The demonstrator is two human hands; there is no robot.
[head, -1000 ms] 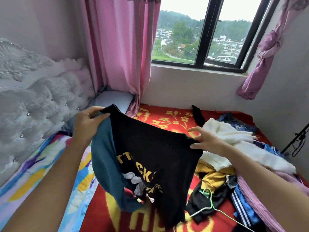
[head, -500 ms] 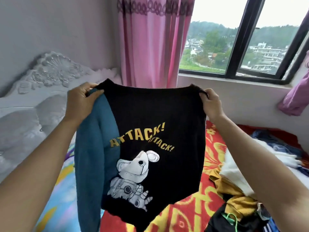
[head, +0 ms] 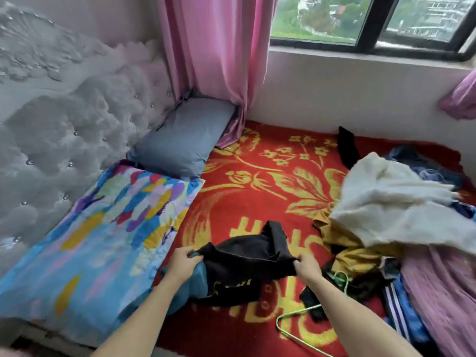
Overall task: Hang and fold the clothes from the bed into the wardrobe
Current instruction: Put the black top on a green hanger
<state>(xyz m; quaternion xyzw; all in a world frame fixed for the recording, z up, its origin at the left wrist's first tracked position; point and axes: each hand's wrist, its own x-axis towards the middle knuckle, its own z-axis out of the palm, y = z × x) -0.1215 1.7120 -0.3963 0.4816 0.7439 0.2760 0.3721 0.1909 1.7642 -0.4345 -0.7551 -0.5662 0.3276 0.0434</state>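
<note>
- Black top (head: 247,261), held up and spread wide with its printed front on show half a second ago, has now been brought down onto the bed (head: 257,191). It lies bunched on the red blanket at the near middle, and only a strip of yellow lettering can be seen.
- Its upper edge is pinched at both ends: the left end by the left hand (head: 184,264) and the right end by the right hand (head: 307,267). Both hands are closed on the cloth and stand nearer together than before.
- A teal sleeve (head: 198,282) is crumpled under the left hand, against the black body.
- The lowering is judged to be the start of laying the top out, for folding or for fitting a hanger; which of the two cannot be told. Nothing has been folded yet, and no wardrobe is in view.
- One top is in the hands.
- One green hanger (head: 291,323) is seen, lying near right, just beside the right forearm.
- One heap of clothes (head: 386,240) remains at the right. At least five pieces can be told apart in it: a white fleecy one (head: 394,207), a yellow one (head: 342,246), a pink one (head: 443,292), a blue striped one (head: 401,313) and a dark blue one (head: 425,166) at the far end. The full number cannot be counted.
- One small black piece (head: 347,148) lies apart, far right of centre.
- Two pillows are counted at the left: a grey-blue one (head: 185,135) far, a many-coloured one (head: 103,240) near.
</note>
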